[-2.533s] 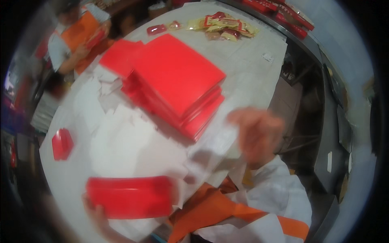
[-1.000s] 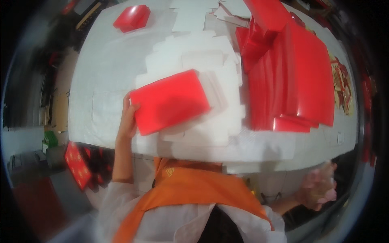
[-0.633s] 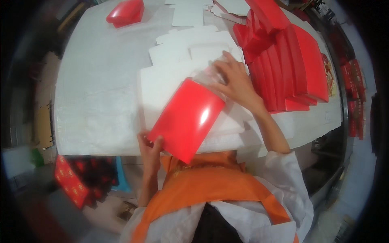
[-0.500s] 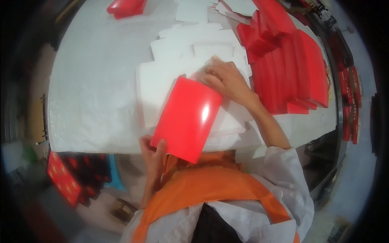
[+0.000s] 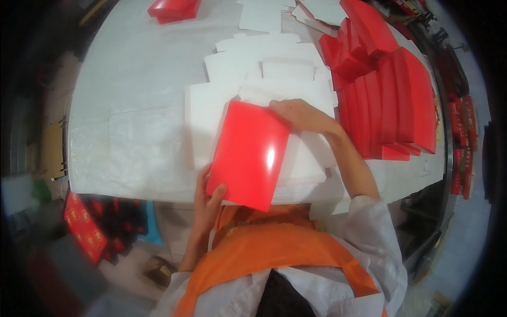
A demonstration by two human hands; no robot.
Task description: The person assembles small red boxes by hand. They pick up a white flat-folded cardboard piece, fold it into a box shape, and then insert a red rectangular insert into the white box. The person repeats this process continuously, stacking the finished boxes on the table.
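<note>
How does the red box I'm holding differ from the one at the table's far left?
The held red box is in your left hand; the far red box sits on the table, no hand visible on it.
The held red box is fully in frame; the far red box is cut off by the top edge.
Both are glossy red.

The left hand (image 5: 206, 198) gripped close to the body, thumb uppermost; the right hand (image 5: 300, 115) reached farther forward, fingers bent, its bare forearm (image 5: 355, 164) slanting inward.
</note>
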